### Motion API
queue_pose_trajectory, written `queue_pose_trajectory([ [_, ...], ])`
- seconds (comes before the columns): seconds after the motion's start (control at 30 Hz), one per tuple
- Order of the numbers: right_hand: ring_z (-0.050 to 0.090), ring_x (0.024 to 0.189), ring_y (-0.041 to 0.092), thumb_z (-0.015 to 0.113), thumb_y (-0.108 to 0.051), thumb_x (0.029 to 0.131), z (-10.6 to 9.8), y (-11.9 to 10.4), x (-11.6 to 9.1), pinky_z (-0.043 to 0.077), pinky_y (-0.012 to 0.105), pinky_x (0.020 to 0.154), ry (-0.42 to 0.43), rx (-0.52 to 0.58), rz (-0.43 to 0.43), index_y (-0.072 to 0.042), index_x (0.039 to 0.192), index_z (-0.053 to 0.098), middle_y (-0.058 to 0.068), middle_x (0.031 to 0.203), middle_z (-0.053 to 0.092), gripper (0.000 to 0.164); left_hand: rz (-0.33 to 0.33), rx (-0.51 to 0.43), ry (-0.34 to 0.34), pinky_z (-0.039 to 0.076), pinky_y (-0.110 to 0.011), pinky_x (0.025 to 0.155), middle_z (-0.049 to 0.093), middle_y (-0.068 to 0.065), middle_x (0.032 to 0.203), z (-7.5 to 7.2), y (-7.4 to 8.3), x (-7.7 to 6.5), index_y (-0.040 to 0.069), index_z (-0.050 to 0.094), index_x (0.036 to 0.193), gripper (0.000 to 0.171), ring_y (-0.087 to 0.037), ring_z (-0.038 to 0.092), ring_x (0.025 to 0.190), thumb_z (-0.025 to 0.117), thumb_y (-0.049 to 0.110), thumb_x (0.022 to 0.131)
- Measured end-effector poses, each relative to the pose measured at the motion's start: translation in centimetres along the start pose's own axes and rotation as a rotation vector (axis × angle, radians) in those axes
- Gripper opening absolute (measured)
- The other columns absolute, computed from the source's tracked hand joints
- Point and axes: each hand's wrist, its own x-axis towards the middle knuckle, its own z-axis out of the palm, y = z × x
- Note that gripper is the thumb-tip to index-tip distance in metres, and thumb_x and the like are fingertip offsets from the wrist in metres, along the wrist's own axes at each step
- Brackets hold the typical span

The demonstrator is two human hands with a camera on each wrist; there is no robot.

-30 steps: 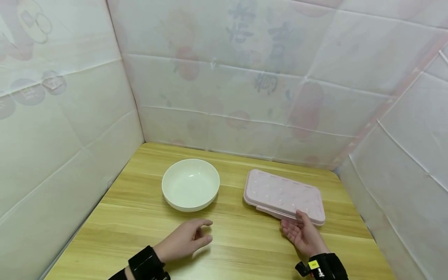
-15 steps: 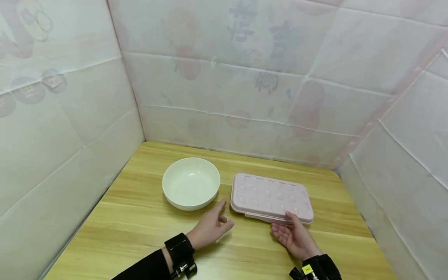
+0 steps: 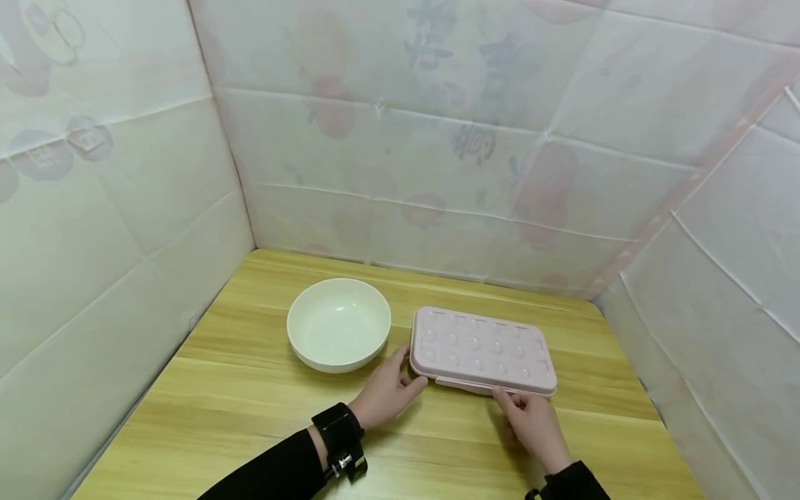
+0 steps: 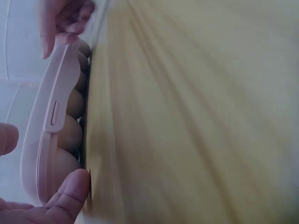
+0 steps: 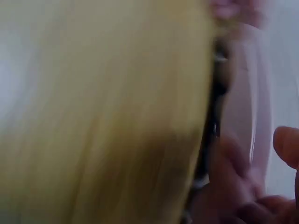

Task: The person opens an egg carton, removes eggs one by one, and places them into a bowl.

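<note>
A pale pink egg box [image 3: 482,351] with a bumped lid lies on the wooden table, its lid down. Under the lid's front latch [image 4: 55,109], a row of brown eggs [image 4: 70,133] shows in the left wrist view. My left hand [image 3: 384,392] is at the box's left end, fingers spread loosely around the front left corner. Along the front edge, toward the right, my right hand [image 3: 531,423] has its fingertips at the rim, fingers loosely bent. The right wrist view of that hand [image 5: 233,186] is blurred.
A cream round bowl [image 3: 339,326] stands left of the egg box, close to my left fingertips. The wooden table [image 3: 250,389] is enclosed by pale printed sheets [image 3: 400,167] at the back and both sides.
The egg box has slid left toward the bowl and straightened. My left hand has moved right to its end. The right hand has let go its grip and turned over at the front edge.
</note>
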Motion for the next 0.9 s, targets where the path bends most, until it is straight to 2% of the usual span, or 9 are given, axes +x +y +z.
queue_pose_trajectory([
  [0.07, 0.062, 0.067, 0.019, 0.076, -0.049, 0.098, 0.2, -0.2, -0.1, 0.051, 0.034, 0.06, 0.198, -0.304, -0.262, -0.006, 0.092, 0.068, 0.005, 0.078, 0.067, 0.044, -0.019, -0.016, 0.009, 0.054, -0.024, 0.061, 0.064, -0.024, 0.141, 0.2, 0.1, 0.4, -0.002, 0.024, 0.167, 0.085, -0.008, 0.063, 0.072, 0.068, 0.036, 0.105],
  [0.13, 0.067, 0.084, 0.03, 0.081, -0.041, 0.094, 0.3, -0.3, 0.3, 0.057, 0.043, 0.074, 0.361, -0.51, -0.52, -0.002, 0.11, 0.068, 0.015, 0.096, 0.071, 0.044, -0.04, -0.014, 0.022, 0.053, -0.026, 0.06, 0.066, -0.026, 0.137, 0.4, 0.3, 0.9, -0.001, 0.025, 0.167, 0.083, -0.011, 0.062, 0.07, 0.065, 0.039, 0.107],
  [0.2, 0.068, 0.107, 0.044, 0.081, -0.037, 0.088, 0.5, -0.1, 0.9, 0.057, 0.055, 0.093, 0.455, -0.634, -0.716, 0.005, 0.127, 0.063, 0.027, 0.118, 0.069, 0.06, -0.047, -0.008, 0.043, 0.055, -0.03, 0.067, 0.063, -0.025, 0.144, 0.6, 0.4, 1.3, 0.0, 0.028, 0.166, 0.079, -0.016, 0.065, 0.077, 0.063, 0.04, 0.108],
  [0.27, 0.06, 0.127, 0.051, 0.078, -0.039, 0.085, 0.9, 0.1, 1.6, 0.05, 0.061, 0.108, 0.469, -0.721, -0.822, 0.007, 0.142, 0.055, 0.033, 0.139, 0.061, 0.077, -0.046, 0.001, 0.066, 0.06, -0.035, 0.084, 0.064, -0.023, 0.145, 0.8, 0.5, 1.7, 0.002, 0.031, 0.166, 0.074, -0.021, 0.071, 0.096, 0.06, 0.041, 0.109],
  [0.4, 0.051, 0.141, 0.055, 0.083, -0.039, 0.083, 1.9, 0.3, 2.4, 0.043, 0.065, 0.115, 0.413, -0.853, -0.848, 0.004, 0.152, 0.049, 0.034, 0.153, 0.053, 0.088, -0.077, -0.09, 0.077, 0.063, -0.043, 0.09, 0.073, -0.02, 0.127, 1.3, 0.5, 2.4, 0.004, 0.043, 0.16, 0.059, -0.028, 0.074, 0.103, 0.054, 0.037, 0.112],
  [0.53, 0.054, 0.138, 0.057, 0.091, -0.039, 0.081, 2.8, 0.0, 2.6, 0.045, 0.069, 0.114, 0.391, -0.955, -0.808, 0.002, 0.152, 0.052, 0.033, 0.152, 0.056, 0.091, -0.134, -0.256, 0.075, 0.064, -0.038, 0.067, 0.072, -0.016, 0.094, 1.6, 0.6, 3.2, 0.004, 0.052, 0.146, 0.043, -0.026, 0.07, 0.076, 0.05, 0.033, 0.114],
  [0.67, 0.062, 0.127, 0.055, 0.091, -0.037, 0.082, 3.2, -0.4, 2.5, 0.052, 0.067, 0.106, 0.399, -1.028, -0.791, 0.005, 0.147, 0.055, 0.031, 0.142, 0.063, 0.085, -0.155, -0.333, 0.075, 0.064, -0.042, 0.061, 0.072, -0.015, 0.09, 1.6, 0.4, 3.7, 0.004, 0.052, 0.143, 0.04, -0.026, 0.071, 0.068, 0.051, 0.031, 0.114],
  [0.8, 0.066, 0.118, 0.055, 0.09, -0.031, 0.084, 3.6, -0.8, 2.6, 0.057, 0.067, 0.097, 0.416, -1.073, -0.792, 0.007, 0.143, 0.057, 0.032, 0.136, 0.066, 0.078, -0.146, -0.375, 0.049, 0.065, -0.046, 0.06, 0.075, -0.018, 0.092, 1.5, 0.1, 4.0, 0.005, 0.044, 0.155, 0.049, -0.032, 0.075, 0.067, 0.052, 0.03, 0.114],
  [0.9, 0.067, 0.115, 0.056, 0.079, -0.024, 0.09, 3.8, -1.2, 2.8, 0.059, 0.067, 0.092, 0.416, -1.117, -0.79, 0.006, 0.143, 0.056, 0.033, 0.133, 0.066, 0.065, -0.13, -0.404, 0.029, 0.066, -0.046, 0.06, 0.076, -0.02, 0.093, 1.4, -0.1, 4.1, 0.008, 0.035, 0.164, 0.057, -0.034, 0.076, 0.069, 0.051, 0.03, 0.115],
])
